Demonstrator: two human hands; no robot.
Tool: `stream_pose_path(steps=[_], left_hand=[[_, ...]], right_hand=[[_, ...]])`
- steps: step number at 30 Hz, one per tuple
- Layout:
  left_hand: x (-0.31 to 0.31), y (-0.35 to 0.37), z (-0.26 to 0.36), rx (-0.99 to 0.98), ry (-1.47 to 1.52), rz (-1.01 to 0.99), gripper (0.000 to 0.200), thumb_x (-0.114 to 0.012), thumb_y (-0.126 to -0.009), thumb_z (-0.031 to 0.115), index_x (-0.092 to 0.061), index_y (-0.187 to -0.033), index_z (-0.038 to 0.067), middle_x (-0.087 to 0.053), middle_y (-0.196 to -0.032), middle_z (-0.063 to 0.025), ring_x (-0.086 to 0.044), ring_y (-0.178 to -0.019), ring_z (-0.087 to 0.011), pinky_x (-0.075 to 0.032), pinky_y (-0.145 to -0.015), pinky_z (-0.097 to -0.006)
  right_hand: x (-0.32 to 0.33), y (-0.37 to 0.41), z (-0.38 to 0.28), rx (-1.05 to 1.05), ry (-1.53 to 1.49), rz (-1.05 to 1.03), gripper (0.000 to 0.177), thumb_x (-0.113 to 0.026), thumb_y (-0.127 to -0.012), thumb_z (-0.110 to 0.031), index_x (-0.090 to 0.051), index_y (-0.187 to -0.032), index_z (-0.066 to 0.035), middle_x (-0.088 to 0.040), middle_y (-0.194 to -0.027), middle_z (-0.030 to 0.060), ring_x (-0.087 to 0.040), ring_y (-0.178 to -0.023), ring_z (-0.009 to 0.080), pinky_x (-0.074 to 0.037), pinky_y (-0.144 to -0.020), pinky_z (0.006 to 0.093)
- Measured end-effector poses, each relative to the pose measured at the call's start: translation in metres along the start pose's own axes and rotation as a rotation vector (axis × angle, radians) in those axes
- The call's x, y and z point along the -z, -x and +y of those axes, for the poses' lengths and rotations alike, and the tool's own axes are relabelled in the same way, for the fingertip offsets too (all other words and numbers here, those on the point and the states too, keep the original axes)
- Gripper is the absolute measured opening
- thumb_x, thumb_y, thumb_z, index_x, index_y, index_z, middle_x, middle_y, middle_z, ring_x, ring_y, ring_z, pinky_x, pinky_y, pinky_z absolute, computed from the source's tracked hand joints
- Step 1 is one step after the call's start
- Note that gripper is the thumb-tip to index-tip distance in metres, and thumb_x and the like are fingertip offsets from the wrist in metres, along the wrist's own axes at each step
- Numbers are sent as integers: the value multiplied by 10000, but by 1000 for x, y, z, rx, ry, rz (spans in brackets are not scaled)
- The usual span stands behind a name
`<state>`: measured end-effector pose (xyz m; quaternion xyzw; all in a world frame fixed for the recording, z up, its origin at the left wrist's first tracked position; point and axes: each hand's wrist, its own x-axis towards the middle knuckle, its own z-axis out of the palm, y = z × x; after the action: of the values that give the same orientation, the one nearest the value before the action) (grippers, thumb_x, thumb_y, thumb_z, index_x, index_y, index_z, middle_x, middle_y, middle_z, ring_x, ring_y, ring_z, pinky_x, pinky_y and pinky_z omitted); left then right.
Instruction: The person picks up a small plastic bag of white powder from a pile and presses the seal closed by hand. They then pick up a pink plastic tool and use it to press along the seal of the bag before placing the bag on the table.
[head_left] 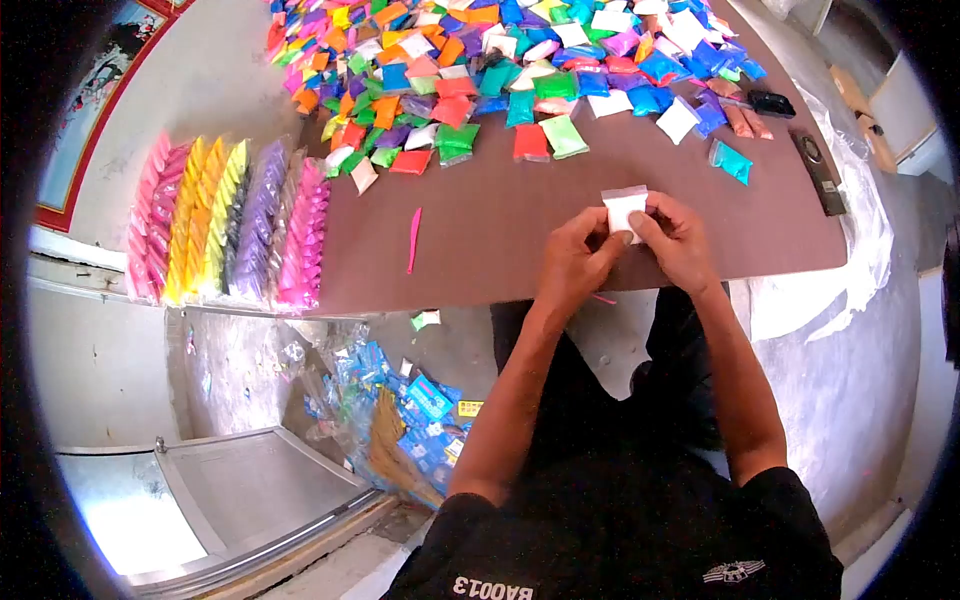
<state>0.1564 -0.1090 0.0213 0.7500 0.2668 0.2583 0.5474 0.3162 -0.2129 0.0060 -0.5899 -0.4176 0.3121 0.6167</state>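
A small clear packet with white filling (624,208) is held up over the near edge of the brown table. My left hand (583,250) pinches its left side, and my right hand (672,238) grips its right side with the thumb across the front. The packet's clear top strip points away from me. Left of my hands, a pink plastic tool (413,240) with a narrow blade lies on the table. Beyond my hands, red (531,143) and light green (564,137) packets lie at the front of a large multicoloured pile (480,70).
Rows of pink, yellow, purple and magenta packets (235,225) stand at the table's left end. A teal packet (731,161), a dark metal object (818,172) and a black item (771,104) lie on the right. Blue wrappers (430,400) and a broom (388,440) are on the floor.
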Motion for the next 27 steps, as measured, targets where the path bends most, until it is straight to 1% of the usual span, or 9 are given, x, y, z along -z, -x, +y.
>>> stream_pose_path(steps=[2, 5, 6, 8, 12, 16, 18, 24, 27], left_hand=[[-3, -1, -7, -23, 112, -24, 247, -747, -945, 123, -709, -1157, 3, -737, -943, -32, -658, -843, -113, -537, -762, -286], [-3, -1, -12, 9, 122, -51, 192, -745, -949, 125, -714, -1095, 3, -701, -882, 2, -622, -799, -90, -510, -711, -267], [-3, -1, -11, 7, 131, -63, 192, -745, -949, 125, -714, -1095, 3, -701, -882, 2, -622, -799, -90, -510, -711, -267], [-3, -1, -9, -2, 118, 27, 160, -744, -935, 125, -709, -1014, -10, -685, -819, -29, -611, -739, -100, -503, -671, -279], [-2, -3, -11, -5, 135, 20, 154, -739, -945, 130, -681, -960, -12, -668, -777, -28, -590, -703, -90, -477, -625, -273], [-1, -1, -3, 43, 82, -10, 152, -732, -955, 134, -684, -960, -11, -672, -795, -20, -596, -722, -87, -483, -635, -265], [-6, 0, 1, 33, 145, 56, 131, -720, -967, 120, -702, -995, -7, -684, -831, -12, -605, -751, -84, -496, -671, -256], [-2, -1, -6, 114, 208, 56, 155, -715, -988, 121, -722, -1080, -4, -702, -873, -10, -622, -792, -80, -510, -723, -250], [-1, -2, -6, 117, 279, 56, 150, -715, -994, 125, -727, -1077, 0, -706, -874, -8, -633, -770, -79, -507, -690, -245]], right_hand=[[0, 3, -6, -15, -20, 14, 162, -678, -1010, -141, -713, -1099, -10, -687, -947, -13, -595, -874, 55, -488, -754, 245], [0, 5, -8, -13, -26, 32, 168, -677, -1011, -137, -715, -1107, -5, -693, -960, -9, -609, -880, 60, -501, -764, 249], [1, 4, -7, 7, -13, 25, 171, -677, -1011, -134, -717, -1113, -2, -697, -968, -8, -616, -880, 63, -510, -770, 252], [1, 3, -2, 18, -35, 16, 174, -679, -1010, -129, -719, -1121, -1, -700, -977, -6, -625, -883, 66, -517, -778, 255], [-1, 5, -4, -21, -92, 17, 169, -686, -1002, -105, -725, -1130, -1, -706, -997, -4, -641, -894, 73, -530, -792, 257], [-1, 4, -7, -3, -137, 35, 158, -691, -996, -97, -719, -1115, 4, -702, -992, -3, -636, -895, 72, -527, -785, 254], [1, 4, -3, 29, -118, 48, 153, -693, -994, -96, -720, -1105, 4, -701, -987, 2, -632, -887, 72, -523, -775, 253], [0, 2, 7, 87, -45, 46, 127, -698, -984, -92, -726, -1061, 5, -694, -971, 29, -625, -854, 87, -509, -756, 251], [-3, 2, 3, 78, -57, 55, 120, -697, -982, -91, -726, -1052, 2, -693, -967, 36, -628, -852, 96, -510, -757, 257]])
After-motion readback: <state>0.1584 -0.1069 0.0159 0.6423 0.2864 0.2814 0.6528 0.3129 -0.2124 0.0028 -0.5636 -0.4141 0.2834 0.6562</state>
